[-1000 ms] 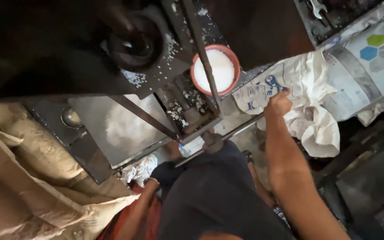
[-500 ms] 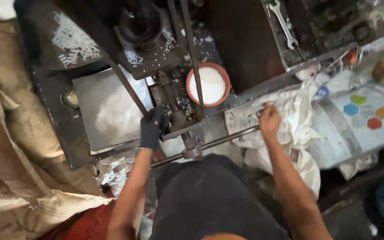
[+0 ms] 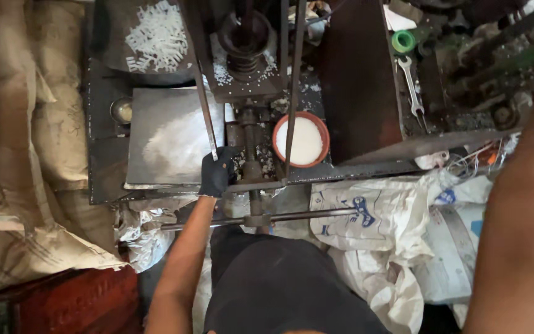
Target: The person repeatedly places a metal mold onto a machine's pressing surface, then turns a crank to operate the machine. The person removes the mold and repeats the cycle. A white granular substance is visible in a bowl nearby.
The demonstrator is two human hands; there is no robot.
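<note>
1. Brown sacks (image 3: 26,154) are piled at the far left of the scene, with a red crate (image 3: 75,303) near their lower edge.
2. A flat metal plate (image 3: 171,139) dusted with white powder lies on the dark machine bed, a heap of small white pieces (image 3: 156,37) farther back.
3. The left hand (image 3: 216,173), in a dark glove, is closed around the lower end of a thin slanted rod (image 3: 204,93), just right of the plate.
4. Right of the hand stands the machine's central screw column (image 3: 245,37); a horizontal bar (image 3: 279,218) runs across nearer the person.
5. An orange-rimmed bowl (image 3: 301,140) of white powder sits just right of the column.
6. A spanner (image 3: 412,86) and a green roll (image 3: 403,41) lie farther right.
7. White printed sacks (image 3: 378,222) are crumpled near the right.
8. The right forearm fills the right edge; that hand is out of view, so its grip cannot be told.
</note>
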